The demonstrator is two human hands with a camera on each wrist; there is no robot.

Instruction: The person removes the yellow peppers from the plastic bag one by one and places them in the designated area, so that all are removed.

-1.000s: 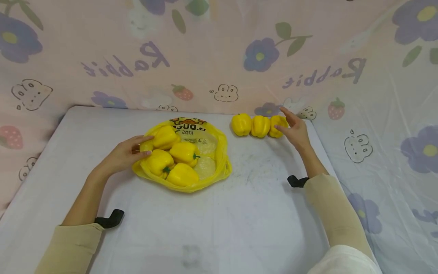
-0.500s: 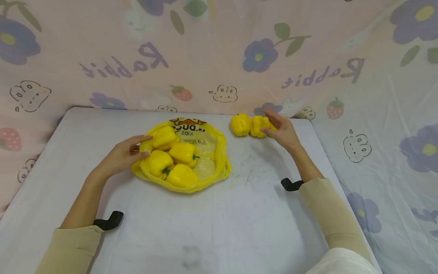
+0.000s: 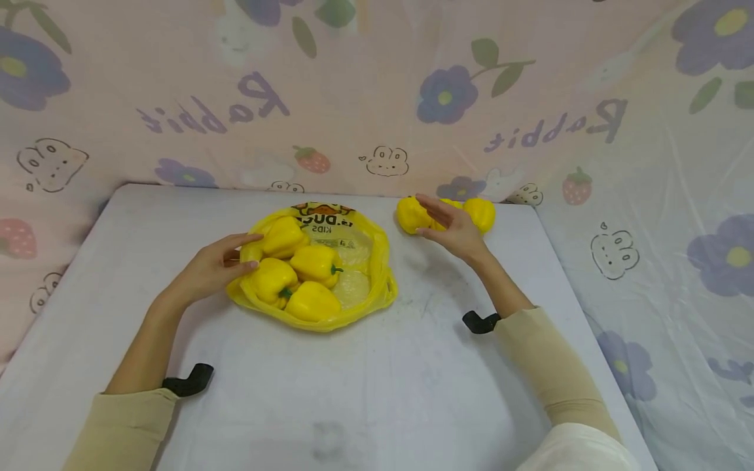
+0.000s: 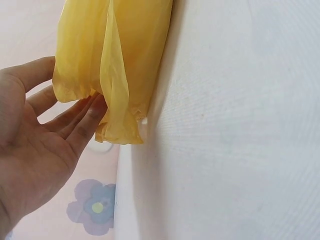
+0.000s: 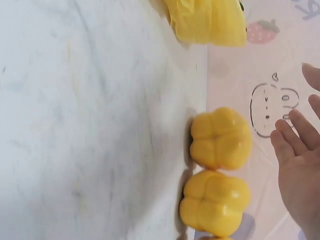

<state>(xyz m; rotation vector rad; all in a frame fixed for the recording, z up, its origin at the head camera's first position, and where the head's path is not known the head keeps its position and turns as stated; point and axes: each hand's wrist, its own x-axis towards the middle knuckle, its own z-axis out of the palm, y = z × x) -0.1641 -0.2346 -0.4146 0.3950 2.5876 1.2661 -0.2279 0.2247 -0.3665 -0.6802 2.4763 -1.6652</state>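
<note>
A yellow plastic bag [image 3: 385, 278] lies with its mouth open on the white-covered table, several yellow bell peppers [image 3: 315, 263] inside. My left hand [image 3: 206, 268] holds the bag's left rim between thumb and fingers; in the left wrist view the fingers [image 4: 87, 120] reach under a fold of the bag. Three more bell peppers stand in a row at the back right. My right hand [image 3: 456, 235] is spread in front of them, holding nothing, and overlaps the middle one; the rightmost pepper [image 3: 480, 215] shows fully. In the right wrist view that hand sits apart from two peppers [image 5: 220, 139].
A patterned cloth [image 3: 330, 85] with flowers and rabbits hangs behind the table and down its right side. Each wrist wears a black camera mount [image 3: 191, 381]. The white table [image 3: 353, 392] shows some grey smudges.
My right hand has moved left along the pepper row, from the rightmost pepper to between the left and middle ones. The left hand stays at the bag's rim.
</note>
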